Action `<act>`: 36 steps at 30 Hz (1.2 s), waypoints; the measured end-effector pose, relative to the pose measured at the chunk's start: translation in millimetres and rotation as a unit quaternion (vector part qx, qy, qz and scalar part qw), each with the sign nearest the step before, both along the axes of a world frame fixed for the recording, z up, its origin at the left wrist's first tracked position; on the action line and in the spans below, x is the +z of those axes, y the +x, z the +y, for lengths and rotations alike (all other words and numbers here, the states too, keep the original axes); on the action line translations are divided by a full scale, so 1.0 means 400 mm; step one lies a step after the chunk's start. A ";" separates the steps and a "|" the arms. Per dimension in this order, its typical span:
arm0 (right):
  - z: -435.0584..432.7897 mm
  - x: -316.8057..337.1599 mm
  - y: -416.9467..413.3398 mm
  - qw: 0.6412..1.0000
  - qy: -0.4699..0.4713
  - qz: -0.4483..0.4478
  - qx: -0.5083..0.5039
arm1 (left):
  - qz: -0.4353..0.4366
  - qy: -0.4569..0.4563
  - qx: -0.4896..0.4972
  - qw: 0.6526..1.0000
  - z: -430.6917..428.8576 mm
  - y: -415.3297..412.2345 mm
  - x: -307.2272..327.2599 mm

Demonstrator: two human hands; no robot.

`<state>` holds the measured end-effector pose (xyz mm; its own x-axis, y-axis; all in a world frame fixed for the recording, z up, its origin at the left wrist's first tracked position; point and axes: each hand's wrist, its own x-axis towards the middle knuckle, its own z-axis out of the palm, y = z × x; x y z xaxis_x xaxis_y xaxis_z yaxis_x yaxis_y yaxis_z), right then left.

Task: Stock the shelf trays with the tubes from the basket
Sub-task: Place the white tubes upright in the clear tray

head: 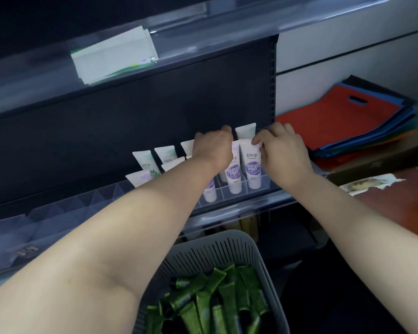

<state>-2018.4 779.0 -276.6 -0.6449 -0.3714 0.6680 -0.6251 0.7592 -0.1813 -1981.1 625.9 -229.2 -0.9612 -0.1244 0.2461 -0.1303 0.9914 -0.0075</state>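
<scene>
Several white tubes with purple or green labels stand upright in a clear divided shelf tray (237, 196). My right hand (282, 150) pinches the top of the rightmost front tube (251, 167). My left hand (212, 148) reaches over the tubes just left of it, fingers curled down behind a tube with a purple label (233, 174); what it grips is hidden. A grey slotted basket (217, 249) below holds several green tubes (212, 302).
Empty clear tray compartments (58, 213) run along the shelf to the left. White packets (114, 56) lie on the shelf above. A stack of coloured bags (348, 119) sits on a brown counter (384, 196) to the right.
</scene>
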 end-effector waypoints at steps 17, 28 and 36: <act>-0.016 -0.103 0.167 0.994 0.054 -0.067 0.074 | 0.178 0.083 -0.080 0.977 0.017 0.170 -0.022; -0.035 -0.273 0.386 0.922 0.280 -0.261 0.061 | 0.036 0.071 -0.012 0.997 -0.084 0.485 -0.254; -0.048 -0.348 0.473 0.888 0.321 -0.327 0.041 | -0.202 0.032 0.203 0.958 -0.198 0.700 -0.390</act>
<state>-1829.2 759.7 -415.8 -0.7695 -0.6044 -0.2065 -0.6039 0.7937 -0.0726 -1701.0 546.7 -385.3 -0.8457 -0.5106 -0.1553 -0.5043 0.8598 -0.0802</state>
